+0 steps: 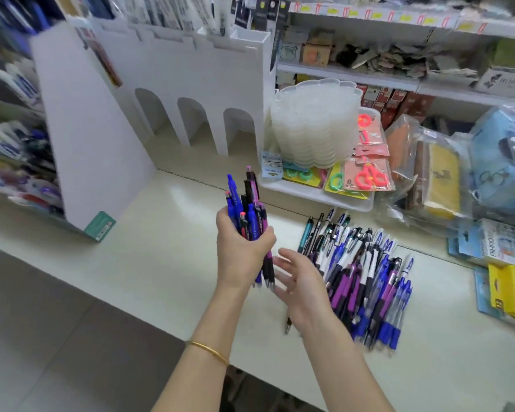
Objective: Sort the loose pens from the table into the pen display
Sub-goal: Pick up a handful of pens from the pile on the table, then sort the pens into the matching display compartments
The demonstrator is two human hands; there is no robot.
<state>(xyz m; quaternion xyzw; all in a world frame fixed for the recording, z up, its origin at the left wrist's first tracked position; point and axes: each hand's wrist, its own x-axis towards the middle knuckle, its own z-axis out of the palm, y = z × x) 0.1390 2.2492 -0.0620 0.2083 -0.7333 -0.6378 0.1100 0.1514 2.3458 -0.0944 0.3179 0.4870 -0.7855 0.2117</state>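
While the left hand (238, 251) grips a bundle of pens (250, 209) upright above the table (167, 263), the right hand (301, 286) hangs just right of it, palm turned toward the bundle, fingers spread and relaxed, holding nothing. Its fingertips lie close to the lower tips of the bundle; whether they touch cannot be told.

The bundle is a fistful of click pens, mostly blue barrels with some purple and black ones. Pink push-buttons top several of them, and the silver tips point down below the fist. A thin gold bangle (210, 350) circles the left wrist.

The pile of loose pens (366, 278) lies on the table to the right of both hands, heaped roughly parallel. It mixes blue, purple, black and white barrels, and a few teal ones sit at its far left edge. One stray pen (288, 324) sticks out from under the right wrist, near the table's front edge.

The pen display (167, 93) stands at the far left of the table. It is a white stepped stand with arched openings along its base and packaged pens in the upper slots.

Right of it, a white tray (315, 200) holds carded scissors (369, 176) and a stack of translucent containers (315, 123).
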